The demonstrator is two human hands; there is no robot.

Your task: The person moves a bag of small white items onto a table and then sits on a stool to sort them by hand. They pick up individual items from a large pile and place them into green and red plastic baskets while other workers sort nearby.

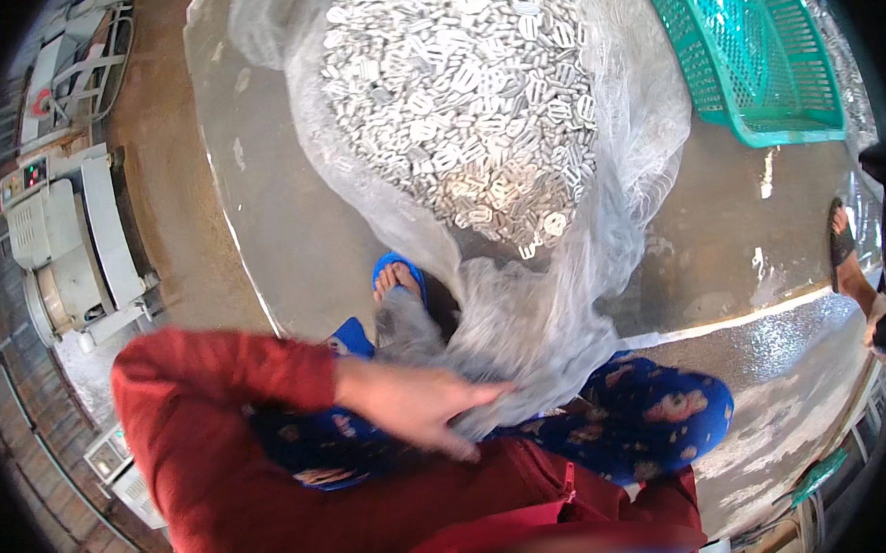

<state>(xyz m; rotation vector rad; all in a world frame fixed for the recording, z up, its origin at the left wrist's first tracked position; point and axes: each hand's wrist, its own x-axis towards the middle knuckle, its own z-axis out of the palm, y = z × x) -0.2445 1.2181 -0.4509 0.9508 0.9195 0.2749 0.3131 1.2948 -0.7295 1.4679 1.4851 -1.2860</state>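
Note:
My left hand (pixel 420 403) reaches across my lap from a red sleeve, its index finger stretched out and its thumb held apart. The fingertips are over or against the gathered near end of a thin, translucent whitish sheet (pixel 541 336); whether they touch it I cannot tell. Spread on the floor, the sheet bears a large heap of small silvery slotted buckles (pixel 453 86), some of them brownish at the near end. No part of my right hand can be made out.
At the far right a green plastic basket (pixel 786 123) lies beside the sheet. To the left stands a pale machine (pixel 55 237) with a small lit panel. Another person's sandalled foot (pixel 842 241) is at the right edge. My blue-sandalled foot (pixel 395 279) is close to the sheet.

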